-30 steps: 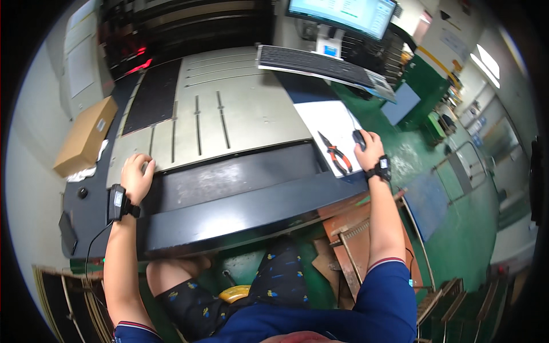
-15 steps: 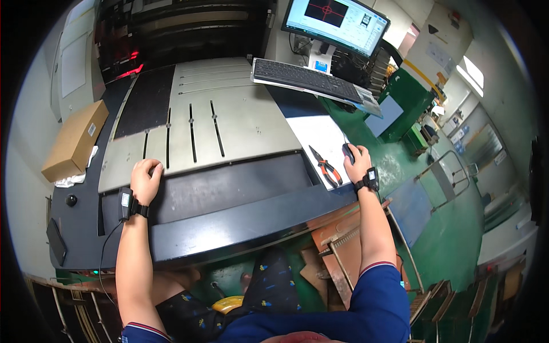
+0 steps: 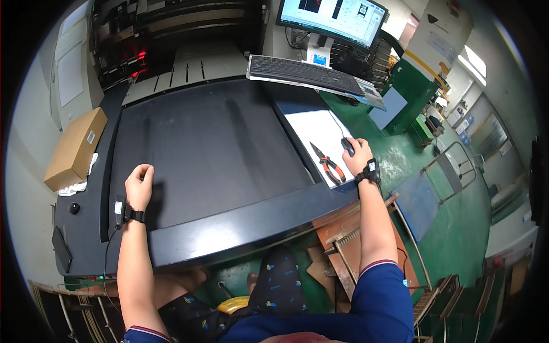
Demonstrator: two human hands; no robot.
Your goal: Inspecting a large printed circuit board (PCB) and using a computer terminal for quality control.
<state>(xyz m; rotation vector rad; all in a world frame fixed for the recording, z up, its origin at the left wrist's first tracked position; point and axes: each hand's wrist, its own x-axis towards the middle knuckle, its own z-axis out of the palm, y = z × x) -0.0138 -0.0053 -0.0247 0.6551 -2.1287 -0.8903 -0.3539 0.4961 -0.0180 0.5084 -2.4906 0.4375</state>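
My left hand (image 3: 139, 187) hovers over the left part of a dark machine bed (image 3: 206, 154), its fingers curled in with nothing visible in them. My right hand (image 3: 358, 158) lies over a black computer mouse (image 3: 346, 146) on a white sheet (image 3: 311, 123) and grips it. Left of the mouse, pliers (image 3: 329, 164) with orange and black handles rest on the same sheet, touched by neither hand. At the far end of the bed, a pale metal plate with dark slots (image 3: 200, 54) sits partly inside the machine.
A monitor (image 3: 337, 20) stands beyond a black keyboard (image 3: 303, 73) on a raised tray. On the left ledge are a cardboard box (image 3: 77, 150), a white cloth (image 3: 73, 189) and a round black knob (image 3: 74, 208). A blue flat cart (image 3: 417, 203) stands on the green floor.
The slotted plate has slid away from me into the machine, uncovering the dark bed. My left hand has come off the plate's near edge. The monitor picture differs; my right hand stays on the mouse.
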